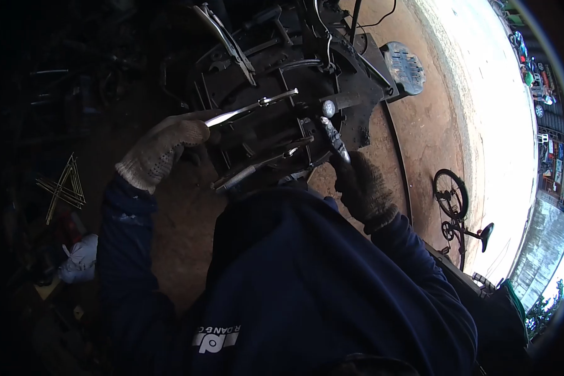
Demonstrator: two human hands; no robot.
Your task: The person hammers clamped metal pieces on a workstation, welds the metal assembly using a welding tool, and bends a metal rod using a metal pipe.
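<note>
The left hand (163, 150), in a knitted glove, is at the near-left side of the dark worktable (358, 120), clamped around the handle of bright pliers (232, 115). The pliers extend over the worktable's middle; whether their tip grips any piece cannot be determined. The right hand (365, 188), also gloved, is at the worktable's near-right edge, its fingers wrapped around a worn silvery handle (336, 141). This handle points inward over the worktable, its upper end just beside a round metal end (328, 108); any join between the two cannot be confirmed. A second pair of pliers, with a textured grip (239, 177), lies along the worktable's near edge. Long-handled pliers (225, 41) rest at its far-left part. A stool (405, 69) stands just right of the worktable; a bicycle (451, 207) is farther off, to its near right.
</note>
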